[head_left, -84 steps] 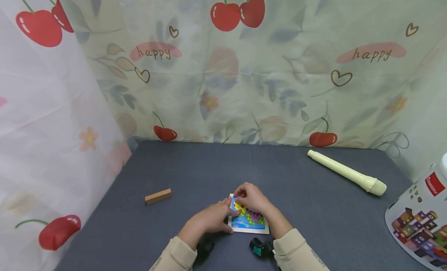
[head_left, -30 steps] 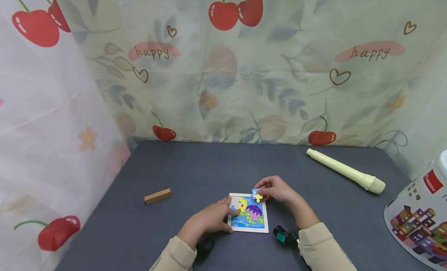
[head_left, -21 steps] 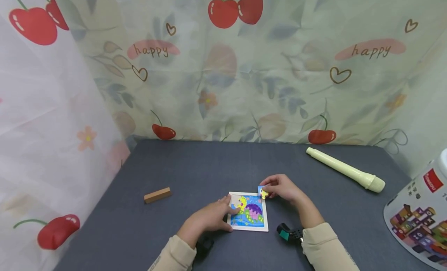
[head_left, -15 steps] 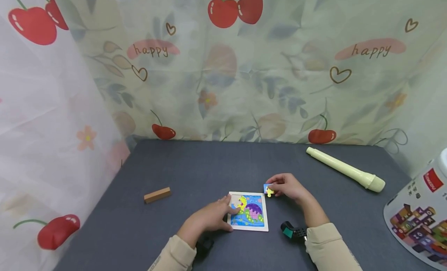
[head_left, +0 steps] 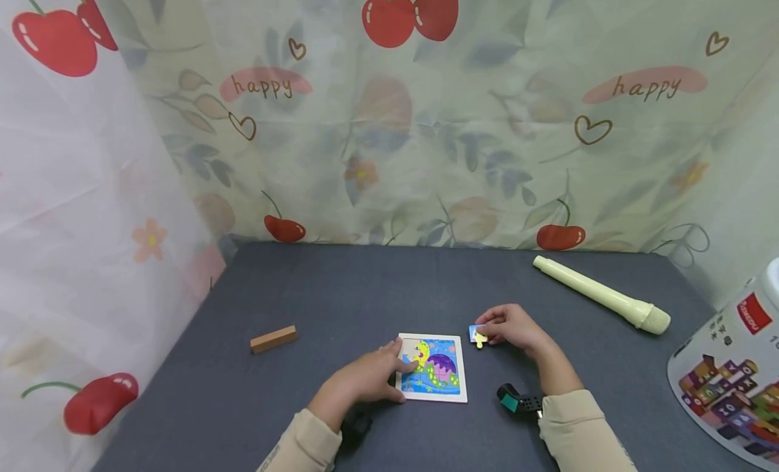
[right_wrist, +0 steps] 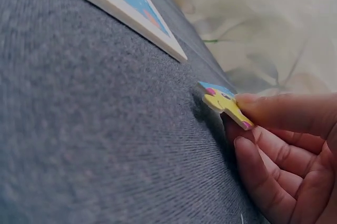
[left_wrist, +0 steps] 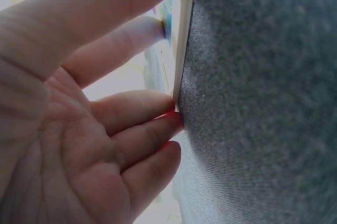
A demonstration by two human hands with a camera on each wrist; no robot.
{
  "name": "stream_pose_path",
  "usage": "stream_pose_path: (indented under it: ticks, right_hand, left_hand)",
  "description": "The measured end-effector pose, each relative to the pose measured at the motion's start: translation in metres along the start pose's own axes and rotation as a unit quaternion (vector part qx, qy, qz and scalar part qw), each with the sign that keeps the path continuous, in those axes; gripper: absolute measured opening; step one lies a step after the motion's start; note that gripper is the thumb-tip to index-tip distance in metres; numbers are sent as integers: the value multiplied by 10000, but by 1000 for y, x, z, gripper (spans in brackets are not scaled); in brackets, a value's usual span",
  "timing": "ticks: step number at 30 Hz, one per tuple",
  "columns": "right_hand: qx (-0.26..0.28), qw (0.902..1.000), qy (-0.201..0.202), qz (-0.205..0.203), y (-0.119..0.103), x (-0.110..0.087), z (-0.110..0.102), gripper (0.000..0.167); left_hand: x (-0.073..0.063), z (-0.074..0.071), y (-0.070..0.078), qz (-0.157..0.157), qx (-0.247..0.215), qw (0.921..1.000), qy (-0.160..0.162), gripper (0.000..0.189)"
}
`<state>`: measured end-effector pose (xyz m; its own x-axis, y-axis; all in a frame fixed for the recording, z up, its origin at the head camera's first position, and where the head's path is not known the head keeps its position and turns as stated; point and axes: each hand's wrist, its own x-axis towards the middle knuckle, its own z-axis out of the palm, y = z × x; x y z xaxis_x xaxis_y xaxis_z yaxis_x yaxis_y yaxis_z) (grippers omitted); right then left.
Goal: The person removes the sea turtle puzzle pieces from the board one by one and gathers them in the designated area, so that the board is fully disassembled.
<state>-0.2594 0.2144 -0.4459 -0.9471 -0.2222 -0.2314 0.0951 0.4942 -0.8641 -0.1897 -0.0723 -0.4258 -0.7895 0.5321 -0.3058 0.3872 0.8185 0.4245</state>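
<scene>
A jigsaw puzzle in a pale wooden frame lies on the dark cloth, showing a yellow-green animal with a purple shell on blue. Bare wood shows at its upper left. My left hand rests along the frame's left side, thumb at the near corner, one finger reaching onto the picture; the left wrist view shows its other fingertips at the frame's edge. Right of the frame, my right hand pinches a blue-and-yellow puzzle piece between thumb and fingers, close over the cloth.
A small wooden block lies to the left. Toward the back right is a pale yellow microphone-shaped stick. A large white printed tub stands at the right edge. A black strap is at my right wrist. A patterned curtain hangs behind.
My right hand has lifted the piece from the puzzle's upper left and carried it right, past the frame onto the cloth side. My left hand has stayed on the frame.
</scene>
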Motion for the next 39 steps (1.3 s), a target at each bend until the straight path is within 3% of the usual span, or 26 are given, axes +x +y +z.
stream_pose_path:
  ticks: [16,39]
  right_hand:
    - [-699,9967,385,-162,6,2,2,17]
    - [-669,9970,376,-79,7,-1,0,18]
  left_hand:
    - [-1,-4,1,72,-7,10000,9,58]
    - [1,0,1,7,-24,10000,22,57]
